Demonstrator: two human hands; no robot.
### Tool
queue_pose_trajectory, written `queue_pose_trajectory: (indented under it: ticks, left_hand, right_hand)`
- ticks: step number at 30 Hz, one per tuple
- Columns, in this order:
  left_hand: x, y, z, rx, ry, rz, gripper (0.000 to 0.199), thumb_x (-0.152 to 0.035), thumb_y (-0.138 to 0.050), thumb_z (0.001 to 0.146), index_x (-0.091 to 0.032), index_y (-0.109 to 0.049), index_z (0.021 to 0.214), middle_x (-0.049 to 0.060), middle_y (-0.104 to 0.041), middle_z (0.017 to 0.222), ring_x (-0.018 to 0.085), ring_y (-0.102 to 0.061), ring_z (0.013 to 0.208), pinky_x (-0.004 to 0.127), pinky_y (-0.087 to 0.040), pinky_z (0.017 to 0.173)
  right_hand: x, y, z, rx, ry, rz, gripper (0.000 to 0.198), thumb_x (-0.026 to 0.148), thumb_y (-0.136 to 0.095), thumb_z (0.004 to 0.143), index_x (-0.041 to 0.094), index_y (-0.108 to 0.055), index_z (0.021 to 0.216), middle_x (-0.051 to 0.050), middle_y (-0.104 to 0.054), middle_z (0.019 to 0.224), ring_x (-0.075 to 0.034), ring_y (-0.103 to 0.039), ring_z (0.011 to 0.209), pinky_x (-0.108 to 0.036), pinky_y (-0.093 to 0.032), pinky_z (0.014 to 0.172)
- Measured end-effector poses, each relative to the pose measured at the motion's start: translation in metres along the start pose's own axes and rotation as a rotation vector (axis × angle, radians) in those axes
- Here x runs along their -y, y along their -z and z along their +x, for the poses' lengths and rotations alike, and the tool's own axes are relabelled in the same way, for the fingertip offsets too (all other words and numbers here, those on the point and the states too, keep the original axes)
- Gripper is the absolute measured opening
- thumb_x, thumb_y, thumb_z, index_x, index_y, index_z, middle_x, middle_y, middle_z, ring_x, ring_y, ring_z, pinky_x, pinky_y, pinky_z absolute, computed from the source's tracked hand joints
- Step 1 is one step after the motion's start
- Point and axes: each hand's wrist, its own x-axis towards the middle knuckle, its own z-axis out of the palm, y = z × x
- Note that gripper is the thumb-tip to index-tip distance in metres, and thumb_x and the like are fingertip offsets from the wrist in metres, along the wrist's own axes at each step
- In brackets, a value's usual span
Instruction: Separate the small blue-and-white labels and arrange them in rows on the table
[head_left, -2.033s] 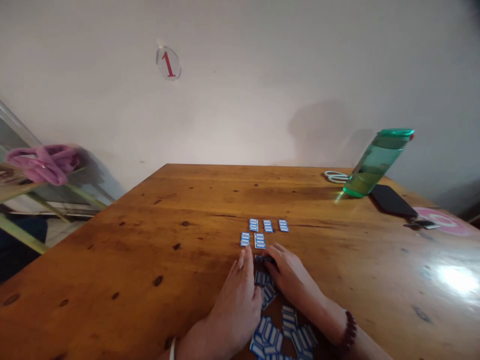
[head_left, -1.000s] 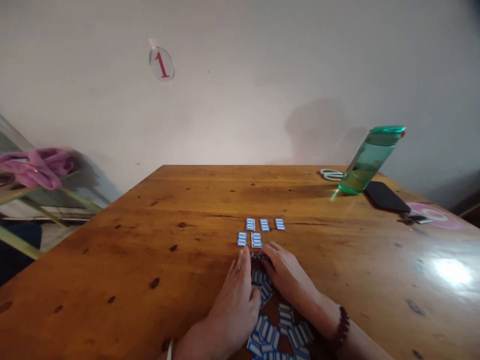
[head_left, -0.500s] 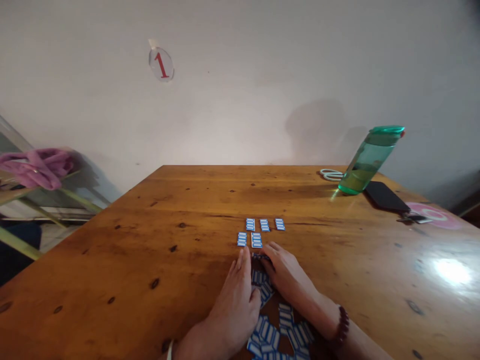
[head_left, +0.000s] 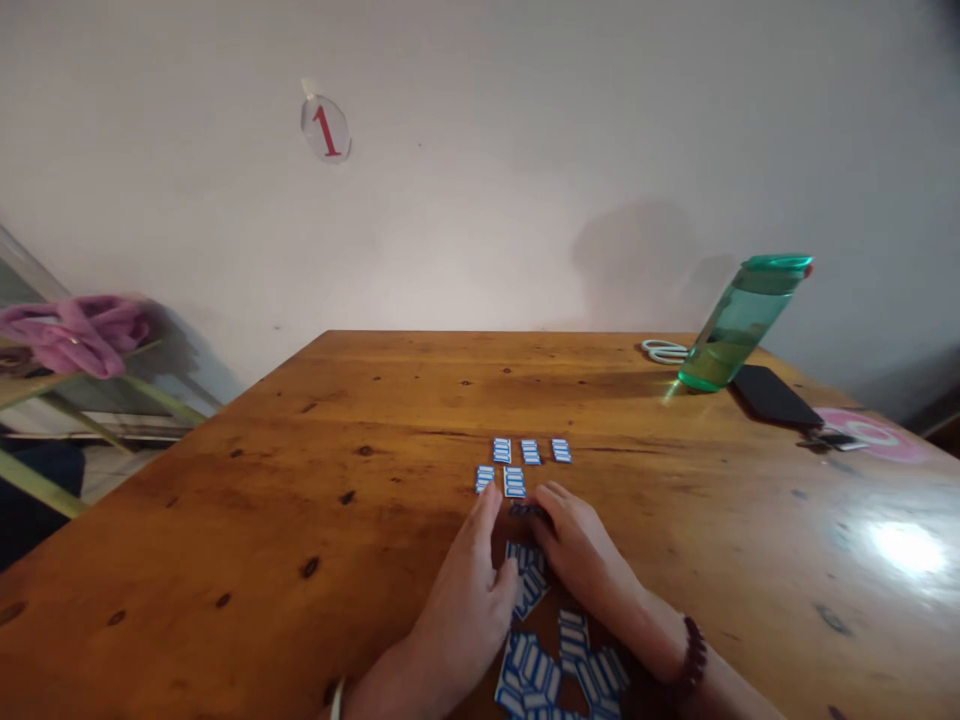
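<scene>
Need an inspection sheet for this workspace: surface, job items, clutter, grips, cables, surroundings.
Surface: wooden table, glossy at right.
Job items: five blue-and-white striped pieces set out, three behind two; loose pieces overlap nearer the wearer.
Clutter: green bottle, black flat item, pink round mat, all at right.
Grips: left hand open beside loose pieces; right hand has fingers curled at another piece, hold unclear.
Cables: white loops beside the bottle, possibly a cable.
Surroundings: pale wall with red "1" sign; pink cloth at left.
</scene>
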Motion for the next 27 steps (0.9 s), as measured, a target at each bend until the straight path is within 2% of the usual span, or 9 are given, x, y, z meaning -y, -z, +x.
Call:
queue_pose_trajectory:
  ticks: [3,6,8,15,22,25,27]
  left_hand:
    - [-0.007,0.005,0.006,-0.125,-0.030,-0.177,0.045,-0.020,-0.047,0.075,-0.012,-0.042,0.119,0.015,-0.051,0.123,0.024,-0.044,0.117,0.043,-0.029,0.102]
    - [-0.014,0.007,0.012,-0.102,0.033,-0.376,0.025,-0.023,-0.053,0.072,-0.014,-0.052,0.095,0.011,-0.061,0.096,0.023,-0.057,0.093,0.037,-0.044,0.084]
    - [-0.015,0.006,0.015,-0.070,0.075,-0.491,0.017,-0.024,-0.057,0.070,-0.015,-0.054,0.085,0.007,-0.061,0.084,0.019,-0.058,0.080,0.032,-0.046,0.074]
    - [-0.014,0.003,0.017,-0.139,0.128,-0.593,0.017,-0.029,-0.061,0.067,-0.016,-0.051,0.065,-0.002,-0.054,0.062,0.011,-0.048,0.058,0.023,-0.039,0.057]
    - [-0.018,0.006,0.017,-0.129,0.194,-0.499,0.014,-0.025,-0.059,0.065,-0.016,-0.049,0.061,-0.002,-0.051,0.055,0.012,-0.047,0.054,0.024,-0.037,0.052]
    - [-0.019,0.007,0.016,-0.135,0.185,-0.507,0.016,-0.026,-0.060,0.065,-0.016,-0.049,0.061,-0.002,-0.050,0.055,0.012,-0.047,0.053,0.024,-0.037,0.052]
    - [-0.021,0.007,0.014,-0.105,0.180,-0.594,0.018,-0.028,-0.062,0.066,-0.016,-0.050,0.063,-0.002,-0.052,0.057,0.011,-0.048,0.054,0.024,-0.038,0.054]
  right_hand:
    - [0.004,0.001,0.000,-0.040,-0.139,0.453,0.009,0.018,-0.051,0.077,0.017,-0.055,0.068,0.000,-0.055,0.063,-0.014,-0.048,0.057,-0.024,-0.036,0.053]
    - [0.009,0.000,-0.003,0.015,-0.247,0.928,0.018,0.033,-0.058,0.075,0.016,-0.057,0.072,0.001,-0.057,0.063,-0.013,-0.050,0.057,-0.024,-0.037,0.053]
    - [0.013,-0.002,-0.005,0.035,-0.270,1.076,0.024,0.038,-0.064,0.070,0.015,-0.059,0.071,0.001,-0.058,0.063,-0.012,-0.050,0.058,-0.024,-0.038,0.054]
    - [0.021,-0.006,-0.009,0.048,-0.316,1.053,0.033,0.044,-0.070,0.062,0.014,-0.059,0.065,0.003,-0.054,0.055,-0.010,-0.045,0.051,-0.022,-0.034,0.049]
    - [0.018,-0.003,-0.007,0.052,-0.299,1.090,0.030,0.042,-0.072,0.062,0.015,-0.060,0.066,0.002,-0.058,0.059,-0.011,-0.048,0.053,-0.022,-0.036,0.051]
    - [0.015,-0.003,-0.007,0.078,-0.341,1.197,0.028,0.037,-0.074,0.062,0.015,-0.057,0.061,0.004,-0.054,0.053,-0.008,-0.044,0.048,-0.020,-0.033,0.047]
    - [0.015,-0.003,-0.009,0.101,-0.372,1.336,0.024,0.032,-0.074,0.064,0.015,-0.057,0.061,0.004,-0.054,0.054,-0.006,-0.044,0.048,-0.019,-0.033,0.048]
